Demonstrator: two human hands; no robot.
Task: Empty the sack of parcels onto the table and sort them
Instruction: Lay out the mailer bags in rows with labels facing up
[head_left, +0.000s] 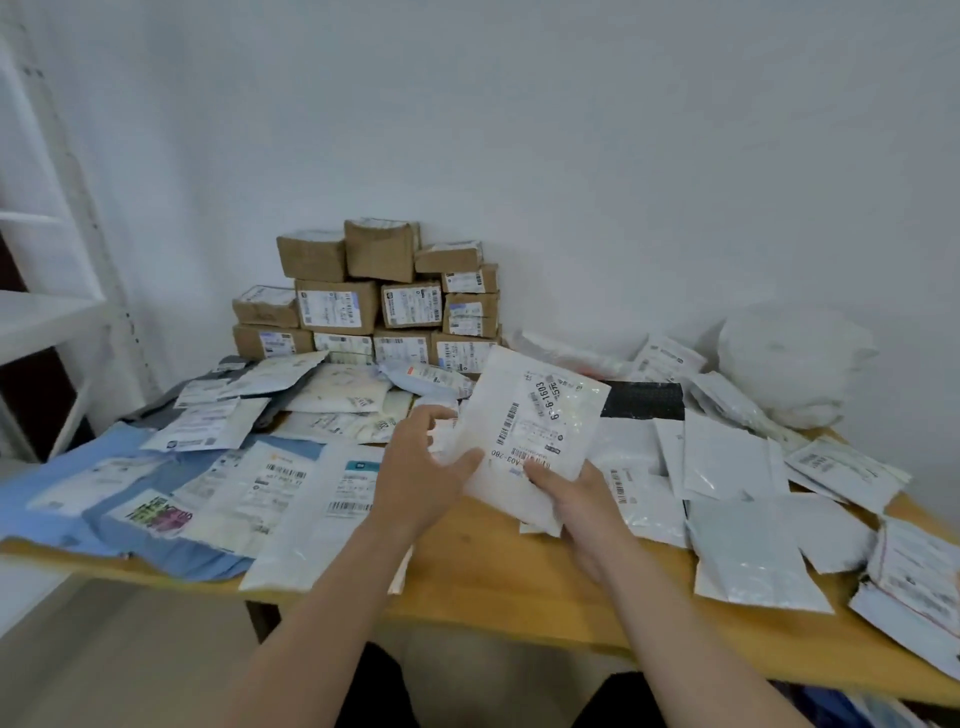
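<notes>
I hold a white plastic mailer (524, 431) with a barcode label upright above the middle of the wooden table (493, 577). My left hand (421, 467) grips its left edge, thumb on the front. My right hand (576, 501) pinches its lower right corner from below. Blue and white flat parcels (171, 499) lie spread over the table's left side. White and grey mailers (748, 509) cover the right side. A crumpled white sack (795, 358) sits at the back right against the wall.
Several brown cardboard boxes (384, 296) are stacked against the wall at the back centre. A black parcel (644, 400) lies behind the held mailer. A white shelf frame (47, 291) stands at the left. Bare wood shows at the table's front middle.
</notes>
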